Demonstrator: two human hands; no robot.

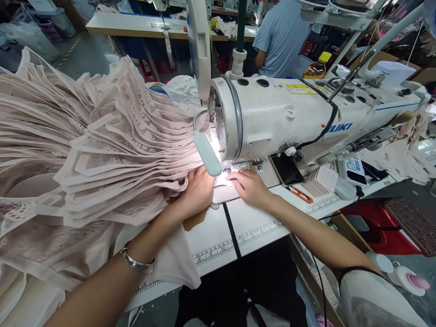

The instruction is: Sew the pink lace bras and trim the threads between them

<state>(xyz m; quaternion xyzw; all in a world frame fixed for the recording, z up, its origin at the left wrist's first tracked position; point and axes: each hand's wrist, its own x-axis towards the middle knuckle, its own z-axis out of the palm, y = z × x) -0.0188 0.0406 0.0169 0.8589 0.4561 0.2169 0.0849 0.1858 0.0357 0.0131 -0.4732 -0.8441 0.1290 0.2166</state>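
Observation:
Under the head of a white sewing machine (265,118), a pale pink fabric piece (223,179) lies in bright lamp light at the needle area. My left hand (197,190) is closed on the fabric's left side, with its fingertips partly hidden behind the grey-green lamp (208,154). From the right, my right hand (251,187) pinches the edge of the same piece between thumb and forefinger, close to the presser foot. A thick pile of pale pink garments (129,145) with lace and light edging rises beside my left hand and hangs over the table's front.
Right of the needle, a phone (288,169), orange thread snips (299,194) and a stack of cards (322,179) lie on the ruler-marked table (214,236). A yellow-capped bottle (318,66) stands behind the machine. A person in a blue shirt (282,38) sits beyond.

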